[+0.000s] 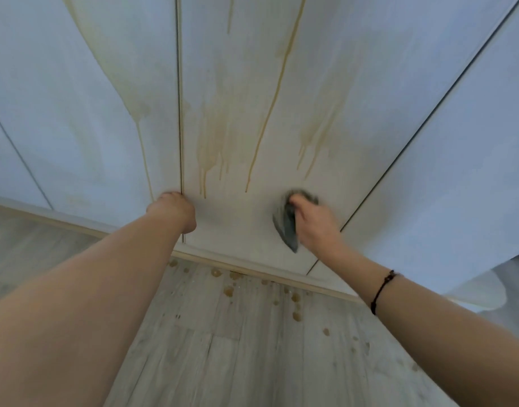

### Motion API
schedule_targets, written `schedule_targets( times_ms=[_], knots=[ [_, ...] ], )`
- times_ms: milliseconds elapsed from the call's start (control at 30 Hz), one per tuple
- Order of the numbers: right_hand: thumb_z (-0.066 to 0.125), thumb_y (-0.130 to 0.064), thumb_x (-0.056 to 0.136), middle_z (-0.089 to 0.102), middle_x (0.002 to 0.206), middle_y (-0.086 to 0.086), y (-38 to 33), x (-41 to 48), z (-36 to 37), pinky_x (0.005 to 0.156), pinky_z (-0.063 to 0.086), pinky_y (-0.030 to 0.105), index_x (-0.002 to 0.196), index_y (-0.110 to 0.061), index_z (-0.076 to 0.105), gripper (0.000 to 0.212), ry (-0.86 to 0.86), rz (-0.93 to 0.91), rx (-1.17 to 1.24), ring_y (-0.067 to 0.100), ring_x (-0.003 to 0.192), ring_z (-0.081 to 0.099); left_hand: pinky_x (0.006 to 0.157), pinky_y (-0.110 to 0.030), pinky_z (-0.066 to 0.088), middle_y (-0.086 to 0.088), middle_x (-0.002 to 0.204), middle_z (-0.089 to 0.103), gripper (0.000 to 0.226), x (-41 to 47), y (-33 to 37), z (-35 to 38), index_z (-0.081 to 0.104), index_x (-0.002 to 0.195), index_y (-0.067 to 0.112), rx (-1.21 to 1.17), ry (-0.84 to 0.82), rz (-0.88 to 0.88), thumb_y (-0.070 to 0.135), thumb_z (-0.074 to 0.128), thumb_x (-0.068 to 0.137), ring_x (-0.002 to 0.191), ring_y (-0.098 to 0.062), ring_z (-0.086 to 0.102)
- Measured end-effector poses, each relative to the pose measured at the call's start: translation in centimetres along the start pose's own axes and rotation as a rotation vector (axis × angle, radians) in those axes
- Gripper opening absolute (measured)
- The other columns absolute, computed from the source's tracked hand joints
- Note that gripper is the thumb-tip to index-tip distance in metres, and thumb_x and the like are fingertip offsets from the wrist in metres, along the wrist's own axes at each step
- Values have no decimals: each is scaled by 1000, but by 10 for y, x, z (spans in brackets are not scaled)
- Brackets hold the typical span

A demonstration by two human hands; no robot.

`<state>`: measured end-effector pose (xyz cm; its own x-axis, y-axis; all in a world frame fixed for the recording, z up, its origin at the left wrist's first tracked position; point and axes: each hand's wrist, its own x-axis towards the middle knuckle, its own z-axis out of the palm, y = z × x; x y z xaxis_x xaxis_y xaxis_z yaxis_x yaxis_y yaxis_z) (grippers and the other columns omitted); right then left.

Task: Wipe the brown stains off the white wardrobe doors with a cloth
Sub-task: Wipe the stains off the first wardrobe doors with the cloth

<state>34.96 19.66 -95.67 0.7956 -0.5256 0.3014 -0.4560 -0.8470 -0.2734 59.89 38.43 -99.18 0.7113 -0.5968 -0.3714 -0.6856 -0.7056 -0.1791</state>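
Right hand (314,223) grips crumpled grey cloth (288,230) against brown-streaked white door (237,221).

Underfoot, pale grey wood-grain plank floor (223,362), dotted with small brown droplet stains (228,291): thickest just beside the beige base strip (252,273) at the foot of the white wardrobe (369,83), sparser further out to the right.

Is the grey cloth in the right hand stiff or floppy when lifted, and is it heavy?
Probably floppy: the grey cloth droops in a limp point beside the right hand. Likely light, since one hand bunches it easily.
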Motion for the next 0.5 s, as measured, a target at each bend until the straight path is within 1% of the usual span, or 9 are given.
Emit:
schedule_targets(
  times_ms=[67, 133, 167, 233, 300, 333, 400, 467, 500],
  knots=[
    [27, -37, 97, 61, 74, -15, -18, 13, -16, 47, 38, 22, 114, -40, 52, 30, 191, -41, 171, 13, 58, 59, 106, -45, 45, -19, 136, 51, 49, -1, 0, 0, 57, 131, 2, 7, 18, 14, 25, 41, 91, 124, -32, 51],
    [30, -35, 97, 64, 74, -9, -22, 14, -17, 50, 40, 27, 116, -40, 52, 29, 199, -65, 154, 18, 60, 62, 107, -44, 45, -18, 137, 50, 48, -3, -3, -3, 56, 132, 2, 4, 17, 11, 24, 43, 91, 125, -32, 50],
    [34, -33, 98, 68, 83, -1, -18, 10, -14, 55, 40, 29, 118, -39, 52, 27, 133, -59, 59, 25, 69, 64, 107, -44, 45, -18, 138, 49, 49, -5, -4, -5, 55, 133, 1, -1, 28, 6, 25, 44, 91, 126, -32, 50],
    [42, -30, 99, 68, 105, 8, -1, -5, 1, 64, 42, 32, 120, -37, 53, 25, -134, -16, -166, 33, 87, 63, 107, -44, 45, -19, 139, 47, 49, -7, -7, -6, 53, 134, 0, -22, 53, -5, 24, 45, 93, 127, -32, 49],
    [41, -27, 101, 68, 109, 9, 13, -23, 8, 67, 46, 34, 121, -37, 53, 25, -342, 46, -274, 32, 90, 63, 105, -44, 46, -17, 138, 46, 47, -8, -7, -4, 51, 135, 1, -45, 77, -17, 22, 47, 93, 126, -32, 48],
    [39, -26, 101, 68, 106, 9, 17, -27, 7, 64, 45, 33, 120, -37, 53, 26, -341, 51, -291, 32, 88, 63, 104, -44, 47, -15, 137, 46, 46, -8, -7, -2, 50, 136, 2, -46, 87, -19, 21, 47, 94, 125, -31, 48],
    [37, -26, 101, 69, 99, 10, 15, -19, -2, 61, 41, 32, 115, -35, 54, 24, -186, 12, -224, 33, 81, 63, 103, -44, 48, -14, 136, 47, 45, -6, -4, 1, 51, 136, 3, -46, 95, -16, 22, 48, 94, 125, -30, 49],
    [34, -28, 97, 67, 87, 6, -4, 1, -19, 58, 36, 30, 108, -34, 52, 22, 97, -23, -31, 28, 71, 60, 105, -43, 47, -15, 136, 47, 46, -6, -2, 1, 52, 135, 2, -14, 87, -5, 23, 48, 94, 125, -30, 49],
    [33, -28, 96, 65, 78, 1, -14, 12, -29, 54, 33, 30, 105, -34, 51, 21, 236, -47, 65, 21, 64, 56, 106, -43, 47, -17, 137, 48, 47, -6, -1, 1, 53, 135, 2, -4, 84, -4, 23, 47, 94, 126, -31, 49]
  ],
)
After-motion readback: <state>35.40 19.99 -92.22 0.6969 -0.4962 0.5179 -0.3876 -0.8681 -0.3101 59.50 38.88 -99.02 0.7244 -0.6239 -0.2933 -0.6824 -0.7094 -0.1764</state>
